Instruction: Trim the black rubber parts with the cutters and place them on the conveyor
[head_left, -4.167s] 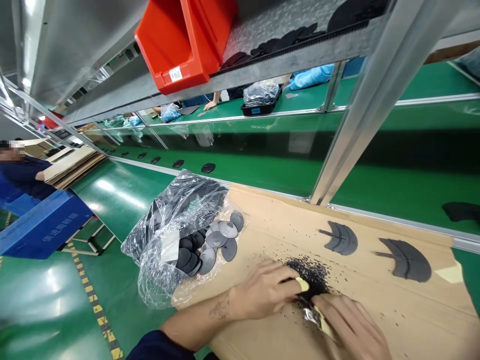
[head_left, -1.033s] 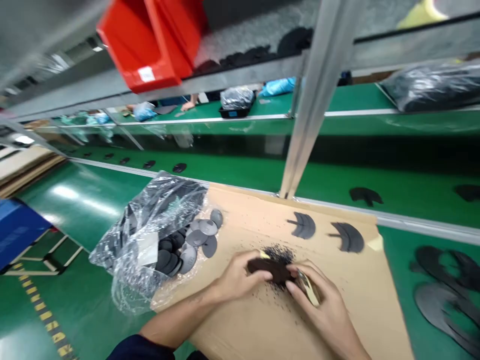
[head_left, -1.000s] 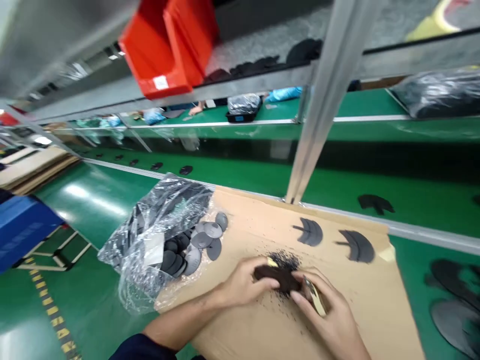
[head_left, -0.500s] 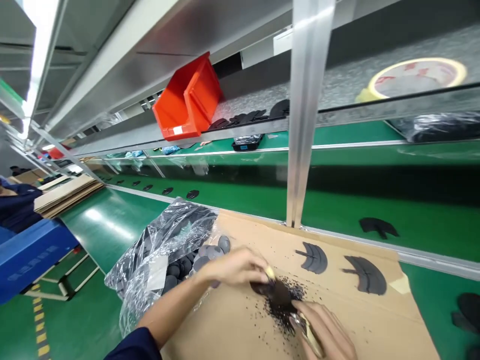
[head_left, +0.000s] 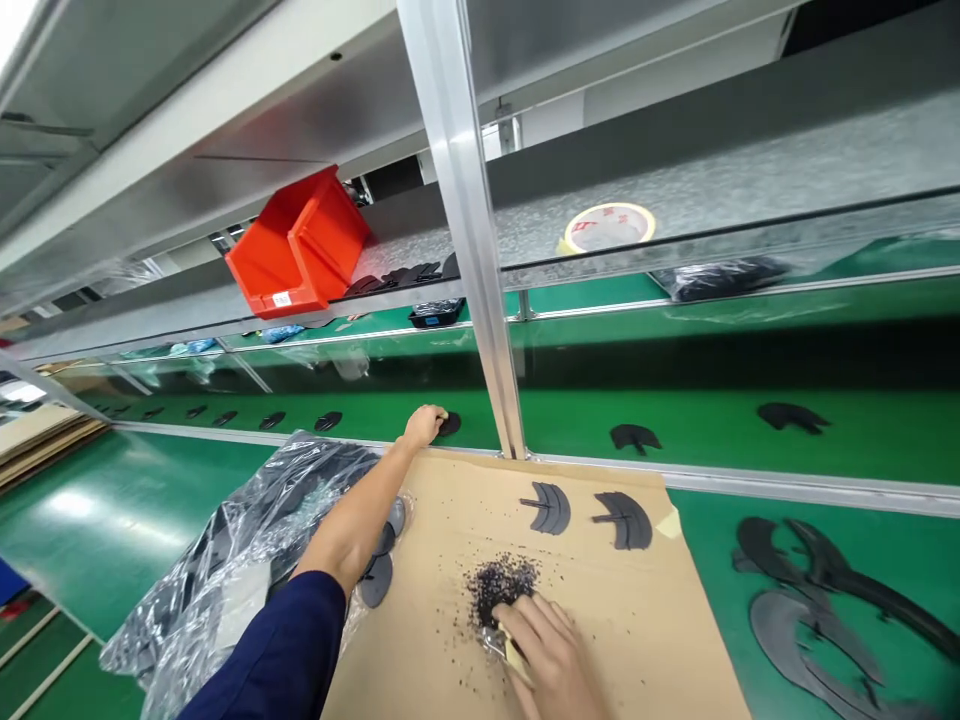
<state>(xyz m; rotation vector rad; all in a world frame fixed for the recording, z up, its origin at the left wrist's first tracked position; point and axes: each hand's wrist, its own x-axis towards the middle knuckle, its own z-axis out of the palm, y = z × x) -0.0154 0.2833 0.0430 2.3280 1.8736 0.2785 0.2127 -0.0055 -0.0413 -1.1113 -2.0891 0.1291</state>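
Note:
My left hand (head_left: 425, 425) reaches out to the green belt, its fingers closed at the edge of a black rounded piece (head_left: 450, 424). Something yellow wraps a fingertip there. Over the cardboard sheet (head_left: 420, 650), my right hand (head_left: 551, 640) is closed around a small shiny metal tool (head_left: 493, 640); its kind is mostly hidden by the fingers. A yellow wrap shows at the thumb or handle. Just beyond the tool lies a heap of black crumbs (head_left: 502, 582). Two black fan-shaped pieces with stems (head_left: 553, 508) rest farther back on the cardboard.
A clear plastic bag of dark pieces (head_left: 247, 540) lies left of the cardboard, with loose discs (head_left: 376, 580) beside it. A metal post (head_left: 480, 250) rises behind. An orange bin (head_left: 307, 250) and tape roll (head_left: 611, 228) sit on the shelf. Black curved parts (head_left: 810, 610) lie right.
My left hand has moved from the crumb heap out to the belt with the black rounded piece. My right hand stays by the crumbs with the tool. The view has swung right.

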